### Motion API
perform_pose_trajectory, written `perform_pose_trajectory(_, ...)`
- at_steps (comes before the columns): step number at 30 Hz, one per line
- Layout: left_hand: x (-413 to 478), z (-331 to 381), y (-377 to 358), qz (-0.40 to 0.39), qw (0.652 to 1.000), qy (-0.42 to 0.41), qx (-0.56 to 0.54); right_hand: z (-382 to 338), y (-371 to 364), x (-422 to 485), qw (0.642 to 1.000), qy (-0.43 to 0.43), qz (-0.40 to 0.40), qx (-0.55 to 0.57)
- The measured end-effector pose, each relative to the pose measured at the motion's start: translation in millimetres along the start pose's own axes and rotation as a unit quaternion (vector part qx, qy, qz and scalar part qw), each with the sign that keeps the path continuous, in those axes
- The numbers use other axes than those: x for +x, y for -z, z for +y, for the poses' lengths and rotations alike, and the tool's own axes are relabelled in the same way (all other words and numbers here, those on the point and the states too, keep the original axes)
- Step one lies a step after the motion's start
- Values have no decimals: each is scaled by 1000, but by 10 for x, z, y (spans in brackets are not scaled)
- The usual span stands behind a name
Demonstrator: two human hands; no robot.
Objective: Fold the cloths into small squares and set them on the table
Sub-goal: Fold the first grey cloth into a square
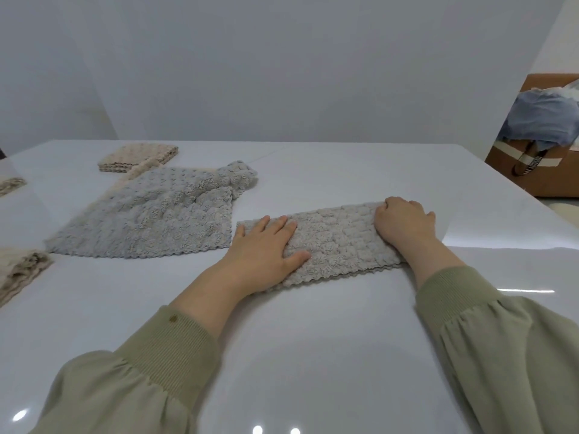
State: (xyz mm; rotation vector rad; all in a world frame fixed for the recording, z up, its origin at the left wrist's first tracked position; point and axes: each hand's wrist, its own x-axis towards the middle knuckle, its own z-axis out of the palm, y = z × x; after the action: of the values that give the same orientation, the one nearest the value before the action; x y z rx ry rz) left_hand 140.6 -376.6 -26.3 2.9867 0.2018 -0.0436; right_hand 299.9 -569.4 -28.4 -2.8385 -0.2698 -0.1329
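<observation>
— Hands, from left to right: how do they lie?

— Left hand [269,245] lies flat with its fingers straight and close together, pressing on the left half of the long cloth [338,245]. Right hand [404,222] sits on that cloth's right end, fingers curled down over the far edge and gripping it.

— And the long cloth itself?

— It is grey-beige and nubbly, folded into a band. It lies on the glossy white tabletop [313,339] in front of the person and runs left to right at a slight tilt, with its scalloped hem on the near side.

— What lies to the left of it?

— A beige scrap [9,184] barely shows at the far left edge. Nearer, a rumpled beige cloth [22,270] is cut off by the frame. Farther back sits a folded beige square [138,158]. Next comes a grey cloth [147,220], spread open with its far right corner flipped over. It lies on a beige underlayer [120,184] that peeks out along its left side. Its right edge is just beside the long cloth's left end, and I cannot tell whether they touch.

— And off to the right?

— Past the tabletop's corner stands a brown cardboard box [548,180] with blue fabric [539,120] heaped on it.

— Sleeves?

— Both sleeves [501,339] are olive green with ribbed cuffs.
</observation>
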Motion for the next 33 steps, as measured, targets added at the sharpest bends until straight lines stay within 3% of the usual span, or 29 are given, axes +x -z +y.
perform_pose_trajectory(4,52,-175,100,101,995,2,-4,8,-42,4,998,26,49,-32)
perform_pose_trajectory(6,68,-276,143,145,988,43,-11,7,-52,6,997,38,64,-34)
perform_pose_trajectory(9,93,-383,154,175,979,101,-27,4,-63,10,997,37,58,-33)
perform_pose_trajectory(18,112,-374,141,240,953,135,-124,15,-71,25,997,36,61,-17)
perform_pose_trajectory(22,94,-354,174,294,923,143,-203,24,-76,28,997,34,65,-14)
perform_pose_trajectory(28,113,-385,149,263,950,141,-95,24,-82,28,997,30,65,-14)
perform_pose_trajectory(33,110,-352,160,296,945,137,-38,22,-83,31,998,23,63,-15)
